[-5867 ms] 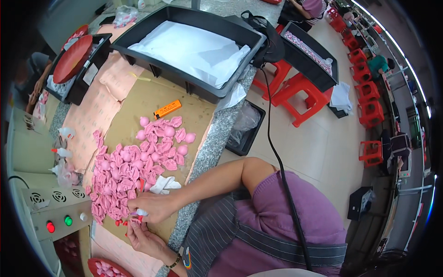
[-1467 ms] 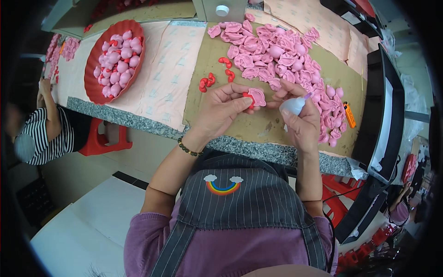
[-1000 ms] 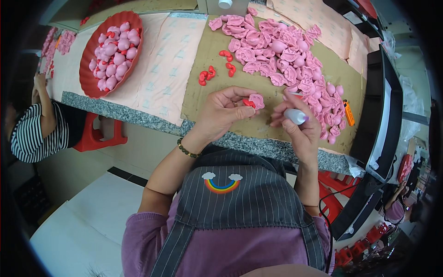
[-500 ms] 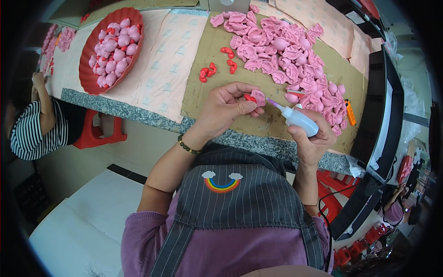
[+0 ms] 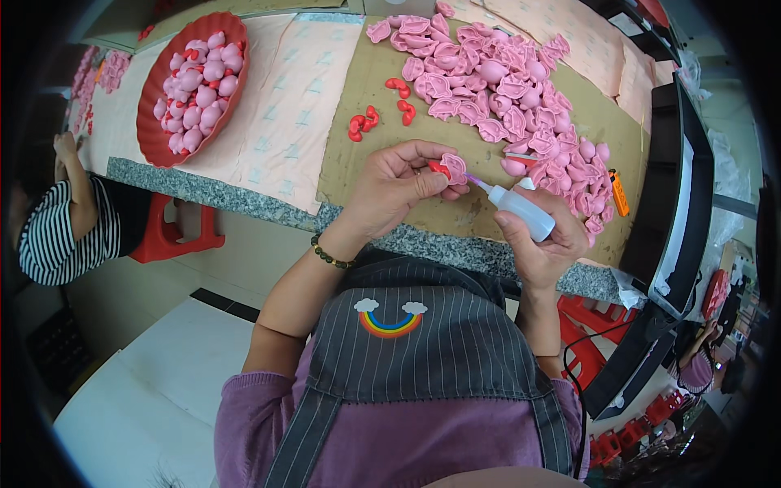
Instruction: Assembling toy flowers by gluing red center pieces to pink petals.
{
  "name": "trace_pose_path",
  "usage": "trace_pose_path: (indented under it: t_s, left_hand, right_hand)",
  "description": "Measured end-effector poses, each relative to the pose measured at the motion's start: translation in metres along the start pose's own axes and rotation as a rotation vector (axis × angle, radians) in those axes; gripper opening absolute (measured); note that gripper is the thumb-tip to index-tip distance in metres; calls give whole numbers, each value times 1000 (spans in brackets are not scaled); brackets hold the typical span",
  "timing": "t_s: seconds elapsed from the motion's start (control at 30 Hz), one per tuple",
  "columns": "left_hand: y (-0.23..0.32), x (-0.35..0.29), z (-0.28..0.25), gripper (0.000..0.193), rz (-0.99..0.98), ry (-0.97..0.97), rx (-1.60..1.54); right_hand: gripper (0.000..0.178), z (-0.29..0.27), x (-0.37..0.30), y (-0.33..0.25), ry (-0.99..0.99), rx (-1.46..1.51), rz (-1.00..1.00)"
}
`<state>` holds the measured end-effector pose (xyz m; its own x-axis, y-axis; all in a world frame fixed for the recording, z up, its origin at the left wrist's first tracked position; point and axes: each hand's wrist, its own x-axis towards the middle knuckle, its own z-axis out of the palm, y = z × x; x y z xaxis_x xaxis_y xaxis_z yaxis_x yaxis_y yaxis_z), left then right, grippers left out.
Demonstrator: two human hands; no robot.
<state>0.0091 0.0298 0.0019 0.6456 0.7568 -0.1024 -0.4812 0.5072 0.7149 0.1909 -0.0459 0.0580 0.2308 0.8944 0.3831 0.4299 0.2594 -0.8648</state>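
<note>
Between the thumb and fingers of my left hand (image 5: 404, 183) is a small pink molded piece (image 5: 453, 167) with a red piece (image 5: 439, 170) against its left side. My right hand (image 5: 543, 242) is wrapped round a whitish squeeze bottle (image 5: 525, 213), tilted with its purple nozzle (image 5: 480, 184) pointing at the pink piece. The tip is at or very close to the piece's edge; actual contact is hard to tell. Several curved red pieces (image 5: 364, 124) lie on the brown board beyond my left hand. A heap of pink molded pieces (image 5: 512, 87) spreads beyond and right of my hands.
A red scalloped bowl (image 5: 154, 145) of pink and red pieces stands at the left. An orange-handled cutter (image 5: 619, 193) lies right of the heap, beside a black case-like frame (image 5: 663, 187). The speckled stone edge (image 5: 464, 248) runs before me. Another person (image 5: 69, 224) is at far left.
The bottle has moved slightly left, bringing its nozzle to the pink piece. My left hand has shifted a little and turned the piece slightly.
</note>
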Motion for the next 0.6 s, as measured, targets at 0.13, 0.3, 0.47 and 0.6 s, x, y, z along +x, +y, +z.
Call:
trace_pose_path:
  t_s: [0.13, 0.3, 0.47, 0.6]
  left_hand:
    - [1, -1, 3, 28, -2, -19, 13]
    - [0, -2, 1, 27, -19, -1, 7]
    - [0, -2, 1, 27, -16, -9, 8]
    - [0, -1, 2, 28, -18, -6, 5]
  right_hand:
    - [25, 2, -1, -1, 9, 12, -7]
    - [25, 5, -1, 0, -34, -26, 19]
    - [25, 3, -3, 0, -33, -31, -1]
    - [25, 2, -2, -1, -67, -47, 6]
